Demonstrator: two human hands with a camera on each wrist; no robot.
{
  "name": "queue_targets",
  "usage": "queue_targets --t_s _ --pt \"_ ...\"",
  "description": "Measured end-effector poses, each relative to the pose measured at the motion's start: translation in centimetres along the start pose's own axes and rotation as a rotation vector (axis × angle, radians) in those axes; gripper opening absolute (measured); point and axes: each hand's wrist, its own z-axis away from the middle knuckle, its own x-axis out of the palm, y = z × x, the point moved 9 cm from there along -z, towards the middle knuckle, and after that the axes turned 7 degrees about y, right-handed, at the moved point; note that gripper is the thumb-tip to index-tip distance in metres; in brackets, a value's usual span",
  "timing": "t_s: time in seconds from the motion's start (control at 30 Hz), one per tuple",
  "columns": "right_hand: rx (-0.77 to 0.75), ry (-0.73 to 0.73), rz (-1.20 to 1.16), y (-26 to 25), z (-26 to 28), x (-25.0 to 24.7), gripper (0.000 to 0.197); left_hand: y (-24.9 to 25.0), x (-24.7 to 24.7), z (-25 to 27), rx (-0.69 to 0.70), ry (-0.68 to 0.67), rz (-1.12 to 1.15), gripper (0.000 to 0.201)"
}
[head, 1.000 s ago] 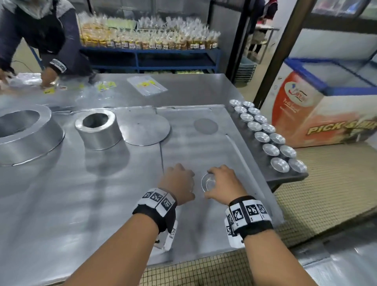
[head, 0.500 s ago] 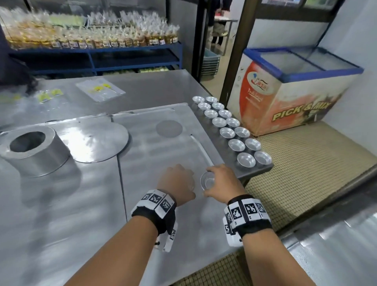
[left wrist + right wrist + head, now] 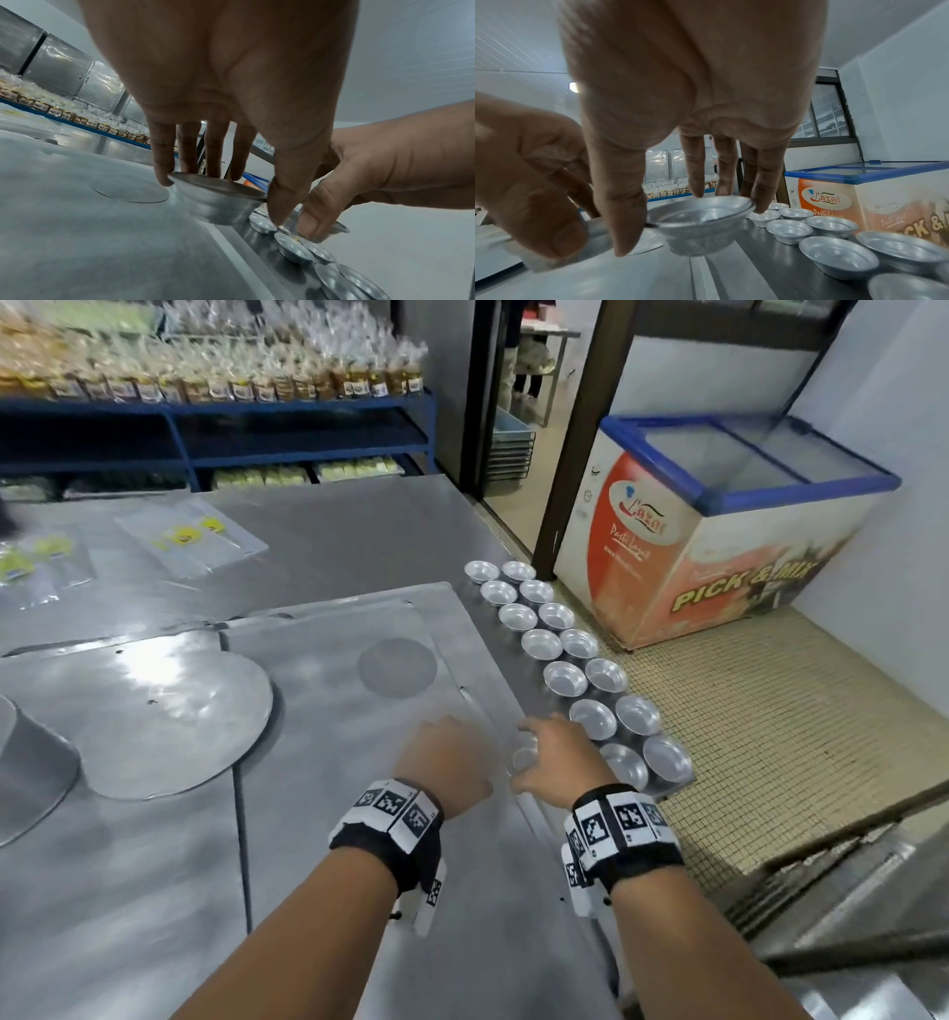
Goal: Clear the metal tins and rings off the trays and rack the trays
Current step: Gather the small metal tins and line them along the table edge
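Head view. The person is standing at a steel table with both forearms reaching toward its right edge. The left hand is curling down over the near tray, its grasp hidden from here. The right hand, at three o'clock from the left, is gripping a small metal tin over the tray's right rim. A double row of tins is running from twelve o'clock toward three o'clock along the table edge. A large flat disc is lying at nine o'clock, a small disc at twelve o'clock, and a chest freezer is standing at two o'clock on the tiled floor.

Left wrist view. The left hand is pinching a tin by its rim, fingers on the far side and thumb on the near side, tilting it clear of the tray. The right hand is entering at three o'clock.

Right wrist view. The right hand is holding its own tin upright by the rim, between the thumb and the fingertips, above the tray edge. The row of tins is resting at four o'clock.
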Motion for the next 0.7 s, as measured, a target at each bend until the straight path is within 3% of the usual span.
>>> queue_targets --t_s 0.17,0.33,0.47,0.63,0.7 --pt "-0.042 -0.014 0.009 0.0 -6.6 -0.4 0.076 -0.5 -0.6 -5.5 -0.001 0.028 0.014 0.062" --pt "-0.133 -0.021 0.016 1.0 -16.1 -1.8 0.077 -1.1 -2.6 -13.6 -0.064 0.054 0.005 0.039" --pt "-0.198 -0.01 0.067 2.3 -25.0 -3.5 0.043 -1.5 -4.5 -21.3 -0.124 0.106 0.001 0.034" --pt "-0.252 -0.032 0.068 3.5 -35.9 -4.8 0.04 -2.3 -5.1 -31.9 -0.159 0.1 -0.048 0.039" --pt "-0.274 -0.029 0.108 3.9 -40.2 -5.0 0.05 -2.9 -5.3 -35.9 -0.181 0.098 -0.082 0.043"
